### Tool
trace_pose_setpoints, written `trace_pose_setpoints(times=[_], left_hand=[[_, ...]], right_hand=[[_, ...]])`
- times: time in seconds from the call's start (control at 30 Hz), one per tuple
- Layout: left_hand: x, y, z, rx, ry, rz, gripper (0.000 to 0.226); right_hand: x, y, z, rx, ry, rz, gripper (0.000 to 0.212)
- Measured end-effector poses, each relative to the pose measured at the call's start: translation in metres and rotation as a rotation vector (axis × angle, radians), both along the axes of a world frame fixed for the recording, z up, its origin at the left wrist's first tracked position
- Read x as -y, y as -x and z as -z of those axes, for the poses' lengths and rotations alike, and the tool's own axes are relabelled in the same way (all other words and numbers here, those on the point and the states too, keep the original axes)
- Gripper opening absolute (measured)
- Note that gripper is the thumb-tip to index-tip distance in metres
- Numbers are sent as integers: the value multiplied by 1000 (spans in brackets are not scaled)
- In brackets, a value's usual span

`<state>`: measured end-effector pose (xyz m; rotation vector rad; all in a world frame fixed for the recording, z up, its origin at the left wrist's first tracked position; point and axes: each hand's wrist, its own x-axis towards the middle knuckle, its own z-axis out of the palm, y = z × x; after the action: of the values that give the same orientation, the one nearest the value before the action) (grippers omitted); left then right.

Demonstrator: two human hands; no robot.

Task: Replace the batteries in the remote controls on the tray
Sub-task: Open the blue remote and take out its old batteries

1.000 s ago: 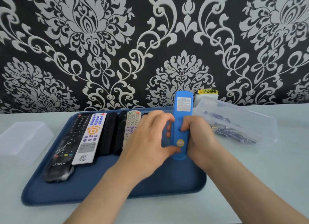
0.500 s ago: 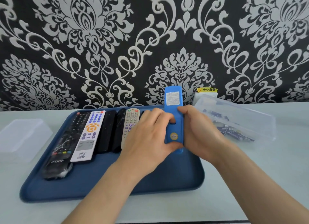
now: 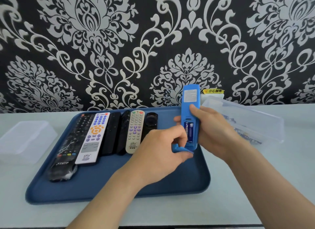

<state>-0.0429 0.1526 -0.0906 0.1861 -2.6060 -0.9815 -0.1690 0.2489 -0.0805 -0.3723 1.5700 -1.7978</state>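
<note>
My right hand (image 3: 214,131) grips a blue remote (image 3: 190,99) upright over the blue tray (image 3: 119,186), its back facing me. The battery bay is open and two blue batteries (image 3: 188,131) sit inside. My left hand (image 3: 160,153) pinches the blue battery cover (image 3: 181,148), slid off at the remote's lower end. Several more remotes lie side by side on the tray's left half: a black one (image 3: 68,143), a white one with an orange pad (image 3: 93,136), dark ones (image 3: 112,133) and a beige one (image 3: 135,131).
A clear plastic box (image 3: 255,119) holding several batteries lies on the table right of the tray. Another clear plastic box (image 3: 25,140) sits left of the tray. A patterned wall stands right behind, with a yellow warning label (image 3: 214,91).
My left hand has slid the battery cover down and off the blue remote, exposing the batteries. The remote has shifted slightly right in my right hand.
</note>
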Motion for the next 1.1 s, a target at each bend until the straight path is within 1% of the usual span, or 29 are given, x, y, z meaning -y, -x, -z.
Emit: trace_pose_setpoints(times=[0.1, 0.17, 0.23, 0.3, 0.37, 0.43, 0.5, 0.57, 0.63, 0.7, 0.77, 0.93, 1.1], left_hand=[[9, -5, -6, 137, -17, 27, 30], [12, -6, -5, 267, -36, 49, 22], [12, -5, -2, 387, -106, 104, 13], [13, -4, 2, 421, -112, 152, 10], [14, -3, 4, 340, -56, 101, 8], [15, -3, 3, 125, -41, -9, 2], [13, -4, -1, -101, -73, -70, 9], [7, -4, -6, -213, -23, -54, 15], [-1, -3, -6, -238, 84, -2, 21], [-7, -1, -4, -219, 178, 17, 24], [-7, 0, -3, -199, 231, 13, 26], [-8, -2, -8, -172, 296, 32, 22], [-9, -1, -7, -172, 271, 15, 21]], right_hand=[[-5, 7, 0, -63, -13, 25, 29], [-5, 7, 0, -73, -22, 35, 28], [-4, 6, 2, -19, 1, 39, 30], [-3, 4, 3, 82, 32, 25, 35], [-3, 2, 2, 233, 71, 3, 41], [-8, 2, 0, 356, 127, -18, 46], [-14, 0, 2, 389, 155, -27, 49], [-17, -3, 5, 367, 153, -57, 49], [-16, -7, 6, 351, 156, -106, 46], [-14, -11, 6, 345, 168, -122, 41], [-12, -11, 6, 328, 168, -128, 40], [-14, -9, 7, 309, 164, -129, 45], [-15, -10, 6, 287, 176, -105, 43]])
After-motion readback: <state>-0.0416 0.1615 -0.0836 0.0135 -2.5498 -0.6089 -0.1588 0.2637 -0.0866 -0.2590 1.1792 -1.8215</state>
